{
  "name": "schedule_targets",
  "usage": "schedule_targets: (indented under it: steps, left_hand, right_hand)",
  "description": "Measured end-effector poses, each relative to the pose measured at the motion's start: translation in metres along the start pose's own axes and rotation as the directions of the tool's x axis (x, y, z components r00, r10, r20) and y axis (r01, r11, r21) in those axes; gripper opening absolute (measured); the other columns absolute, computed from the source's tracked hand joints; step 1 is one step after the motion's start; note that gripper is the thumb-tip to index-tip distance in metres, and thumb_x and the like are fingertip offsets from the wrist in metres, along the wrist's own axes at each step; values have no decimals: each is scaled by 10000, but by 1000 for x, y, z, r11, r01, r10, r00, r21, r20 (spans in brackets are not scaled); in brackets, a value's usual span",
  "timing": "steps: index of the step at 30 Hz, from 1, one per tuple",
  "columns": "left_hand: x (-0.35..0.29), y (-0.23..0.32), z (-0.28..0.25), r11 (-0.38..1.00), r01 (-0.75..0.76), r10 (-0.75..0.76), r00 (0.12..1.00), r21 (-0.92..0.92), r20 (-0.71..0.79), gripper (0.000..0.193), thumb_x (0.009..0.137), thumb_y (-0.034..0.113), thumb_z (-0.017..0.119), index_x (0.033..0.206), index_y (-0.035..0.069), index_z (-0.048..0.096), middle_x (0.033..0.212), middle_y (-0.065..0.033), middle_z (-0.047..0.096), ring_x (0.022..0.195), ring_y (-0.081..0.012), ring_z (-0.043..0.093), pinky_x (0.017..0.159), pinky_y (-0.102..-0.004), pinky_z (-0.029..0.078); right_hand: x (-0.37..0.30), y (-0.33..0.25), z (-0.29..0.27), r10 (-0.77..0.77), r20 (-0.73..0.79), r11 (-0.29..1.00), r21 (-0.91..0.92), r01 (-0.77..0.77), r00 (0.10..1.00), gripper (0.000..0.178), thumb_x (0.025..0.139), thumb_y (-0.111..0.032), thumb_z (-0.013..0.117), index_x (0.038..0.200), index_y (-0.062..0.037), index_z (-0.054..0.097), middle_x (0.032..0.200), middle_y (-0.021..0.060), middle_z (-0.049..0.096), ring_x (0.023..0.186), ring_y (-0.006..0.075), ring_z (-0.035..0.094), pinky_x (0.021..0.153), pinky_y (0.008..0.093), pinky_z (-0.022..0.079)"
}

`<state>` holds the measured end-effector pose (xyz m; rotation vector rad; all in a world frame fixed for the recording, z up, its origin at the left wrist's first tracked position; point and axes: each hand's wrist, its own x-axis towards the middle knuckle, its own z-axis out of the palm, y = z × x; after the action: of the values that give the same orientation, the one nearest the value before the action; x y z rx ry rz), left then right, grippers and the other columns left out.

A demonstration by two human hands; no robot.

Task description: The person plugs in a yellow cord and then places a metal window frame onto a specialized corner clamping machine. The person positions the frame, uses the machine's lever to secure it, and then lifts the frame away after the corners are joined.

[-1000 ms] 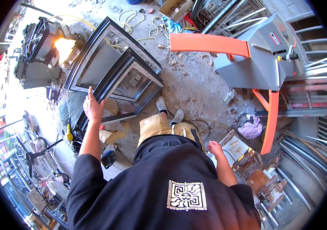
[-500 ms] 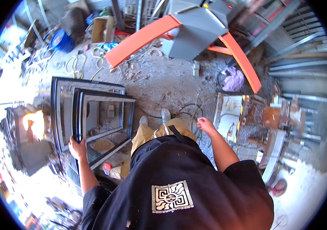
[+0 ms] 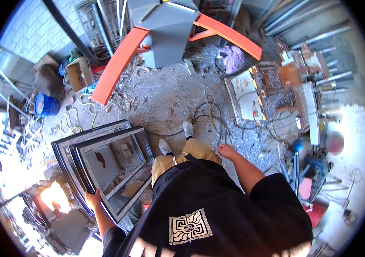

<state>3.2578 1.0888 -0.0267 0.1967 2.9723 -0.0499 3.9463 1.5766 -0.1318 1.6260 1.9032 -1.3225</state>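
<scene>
My left hand point(image 3: 92, 199) is closed round the left side of a rectangular frame point(image 3: 105, 139) with black edges and grey inner bars. A second, similar frame point(image 3: 92, 129) stands right behind it, overlapping it. Whether my fingers also take in this rear one, I cannot tell. Both frames lean at my left, beside my legs. My right hand point(image 3: 226, 151) hangs in front of my right hip with its fingers curled in, and nothing shows in it. Cables point(image 3: 216, 122) lie on the ground beyond that hand.
Ahead stands a grey machine point(image 3: 167, 43) with two long orange arms point(image 3: 120, 64). A blue drum point(image 3: 46, 105) and an open box point(image 3: 79, 75) are at the far left. At the right are a white panel point(image 3: 244, 96), a purple cloth bundle point(image 3: 233, 59) and scrap metal. Rubble covers the ground.
My view has swung to the right, so the orange-armed machine sits farther left and looks turned. My left hand keeps hold of the frame. My right hand stays curled near my hip.
</scene>
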Motion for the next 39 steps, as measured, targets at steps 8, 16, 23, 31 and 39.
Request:
schedule_targets:
  steps: [8,16,23,31,39]
  left_hand:
    - [17,11,-30,990,29,-58,974,136,217,800,708,517,1036,1257,-15,798,1190,-240,826,1118,-432,802,1020,-537,637]
    - [-8,51,-29,977,-83,54,987,194,152,719,676,553,1032,1147,33,875,1205,-229,839,1187,-392,787,1072,-491,623]
    - [-27,82,-38,988,9,-54,957,157,286,858,689,504,1053,1292,-53,804,1335,-243,812,1247,-411,781,1110,-501,607]
    - [-46,96,-32,995,-101,100,931,-15,352,969,751,427,1076,1438,-119,665,1393,-283,765,1285,-434,740,1165,-489,565]
    - [-92,120,-22,889,-247,402,825,-386,397,638,859,329,1012,1335,-20,768,1180,-123,840,1049,-265,780,985,-411,609]
  right_hand:
    - [-36,-6,23,86,-72,991,106,-79,994,435,1058,-437,646,1258,-98,832,1219,195,831,1147,411,767,1009,493,587]
    - [-51,76,27,192,-75,953,252,-167,979,454,1049,-482,664,1211,-98,844,1185,205,837,1121,416,786,983,512,609]
    - [-80,151,26,291,-114,884,411,-222,950,497,1060,-511,606,1208,-95,834,1220,206,832,1161,433,775,1012,524,601]
    - [-114,211,35,403,-75,842,422,-337,912,469,1085,-471,582,1224,-90,818,1305,225,801,1201,452,756,1036,570,590]
    - [-116,246,64,344,-43,805,528,-270,938,396,1088,-413,640,1099,-47,792,957,105,799,864,253,761,761,439,610]
